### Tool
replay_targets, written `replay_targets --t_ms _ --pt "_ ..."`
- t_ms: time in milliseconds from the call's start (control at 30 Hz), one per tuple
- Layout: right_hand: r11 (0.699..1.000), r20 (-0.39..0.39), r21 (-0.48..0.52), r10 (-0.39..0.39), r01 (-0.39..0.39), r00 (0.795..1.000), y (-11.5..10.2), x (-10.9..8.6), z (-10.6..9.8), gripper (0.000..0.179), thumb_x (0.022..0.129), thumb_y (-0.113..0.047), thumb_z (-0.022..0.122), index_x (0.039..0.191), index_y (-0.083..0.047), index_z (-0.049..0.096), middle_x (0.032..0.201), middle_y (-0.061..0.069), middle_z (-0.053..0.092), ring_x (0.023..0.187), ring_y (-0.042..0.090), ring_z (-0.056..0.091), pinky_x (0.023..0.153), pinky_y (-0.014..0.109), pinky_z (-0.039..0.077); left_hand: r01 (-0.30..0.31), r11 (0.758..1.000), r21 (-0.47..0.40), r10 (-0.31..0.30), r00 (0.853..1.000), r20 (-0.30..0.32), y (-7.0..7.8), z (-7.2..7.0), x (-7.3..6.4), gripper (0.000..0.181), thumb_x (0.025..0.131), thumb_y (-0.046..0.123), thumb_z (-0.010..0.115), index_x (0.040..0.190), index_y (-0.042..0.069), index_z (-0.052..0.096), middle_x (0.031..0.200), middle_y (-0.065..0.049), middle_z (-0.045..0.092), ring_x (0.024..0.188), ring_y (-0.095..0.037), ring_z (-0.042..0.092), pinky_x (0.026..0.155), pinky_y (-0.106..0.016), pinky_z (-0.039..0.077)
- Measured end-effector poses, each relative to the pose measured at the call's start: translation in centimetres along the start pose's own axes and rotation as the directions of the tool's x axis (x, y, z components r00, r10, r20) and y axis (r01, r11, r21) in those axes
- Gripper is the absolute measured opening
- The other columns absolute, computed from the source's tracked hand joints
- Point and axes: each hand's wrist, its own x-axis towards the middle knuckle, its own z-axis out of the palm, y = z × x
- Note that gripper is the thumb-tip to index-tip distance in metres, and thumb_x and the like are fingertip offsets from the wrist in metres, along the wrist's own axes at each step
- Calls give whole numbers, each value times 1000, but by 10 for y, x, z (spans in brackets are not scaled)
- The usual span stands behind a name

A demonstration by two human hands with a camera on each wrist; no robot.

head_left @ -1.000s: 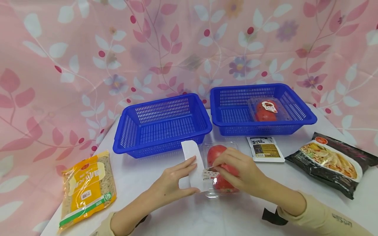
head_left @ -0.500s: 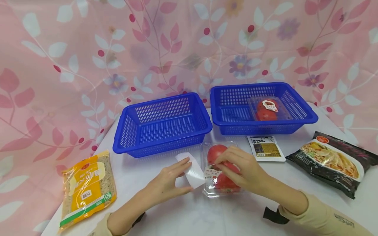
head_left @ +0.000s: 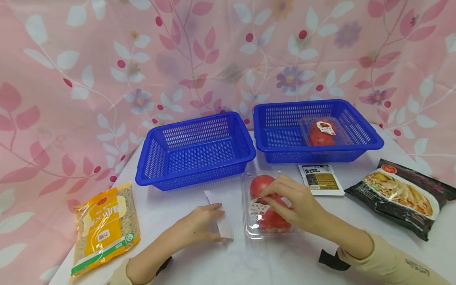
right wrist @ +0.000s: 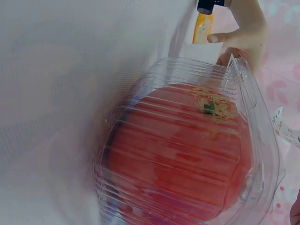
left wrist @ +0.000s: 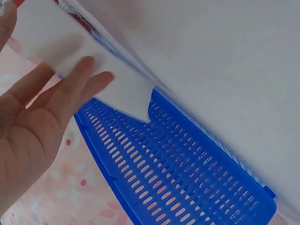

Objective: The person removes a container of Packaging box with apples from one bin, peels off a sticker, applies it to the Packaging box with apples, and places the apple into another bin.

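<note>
My left hand (head_left: 201,225) holds a white backing sheet (head_left: 224,221) by its edges, left of a clear plastic box (head_left: 251,233). In the left wrist view the sheet (left wrist: 123,91) is slightly curved, with the fingers (left wrist: 75,86) across it. Inside the box are several red tomatoes (head_left: 261,186). Over the box my right hand (head_left: 293,202) pinches the edge of a white printed sticker label (head_left: 258,209). In the right wrist view this label (right wrist: 285,129) stands off the lid, and a tomato (right wrist: 178,145) shows through the ribbed plastic.
Two blue baskets stand behind, the left basket (head_left: 196,174) and the right basket (head_left: 320,154), which holds another labelled tomato box (head_left: 324,132). A small sachet (head_left: 320,180) and a black noodle pack (head_left: 399,194) lie at right. A yellow bag (head_left: 107,225) lies at left.
My left hand has drawn the backing sheet left, away from the box, and lowered it towards the table. The right hand keeps its pinch on the label, nearly unmoved.
</note>
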Motion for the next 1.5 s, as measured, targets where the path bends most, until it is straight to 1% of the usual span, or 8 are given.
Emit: replay_targets --t_ms 333,600,767,933,1133,1300,1400,1500 --pt "999 -22 -51 2 -3 1000 4 1 -5 30 72 7 70 92 -14 65 82 -11 57 77 5 49 63 16 44 98 986 134 -116 984 132 1 -2 -9 63 60 57 75 106 14 67 123 -15 55 113 -53 42 84 -52 45" --pt "997 -21 -63 37 -38 999 8 1 -10 30 72 8 70 92 -15 66 84 -11 60 78 4 51 63 16 45 141 962 235 -140 990 -21 9 -5 -10 46 77 44 68 107 9 66 104 -8 64 88 -27 63 63 -42 52" --pt "995 -22 -79 61 -62 998 10 2 -12 31 72 8 71 92 -15 66 84 -10 61 77 5 51 61 17 45 37 968 249 12 982 -190 14 -4 -5 27 79 33 69 98 13 68 91 1 67 75 -17 65 56 -32 51" --pt "992 -26 -96 75 -77 997 14 2 -13 30 72 7 71 92 -15 66 82 -9 60 74 5 50 58 21 45 -160 952 260 248 903 -352 24 -7 5 12 76 19 72 87 17 68 81 9 66 70 -6 63 56 -22 50" --pt "992 -21 -96 75 -76 997 19 2 -13 31 72 9 69 93 -14 66 80 -9 59 72 6 50 58 19 44 -379 877 296 478 758 -444 39 -13 22 17 73 12 73 89 15 68 85 8 66 79 -6 62 69 -17 50" --pt "991 -20 -91 96 -98 995 21 2 -14 29 73 7 70 93 -14 67 80 -8 60 72 6 50 58 21 45 -444 795 414 605 638 -477 47 -14 37 24 70 9 75 93 13 68 87 4 63 80 -8 59 69 -14 48" --pt "988 -21 -85 124 -125 992 22 1 -15 28 74 6 70 93 -14 67 80 -9 60 72 6 50 58 21 45 -441 761 476 644 602 -473 50 -12 45 24 71 9 74 94 13 69 86 2 62 75 -9 56 62 -12 45" --pt "985 -21 -91 148 -149 989 23 0 -16 26 75 6 70 92 -14 67 80 -10 59 71 6 49 58 20 44 -426 745 514 659 591 -466 53 -10 51 22 73 10 73 94 14 69 87 1 61 72 -10 52 58 -10 42"
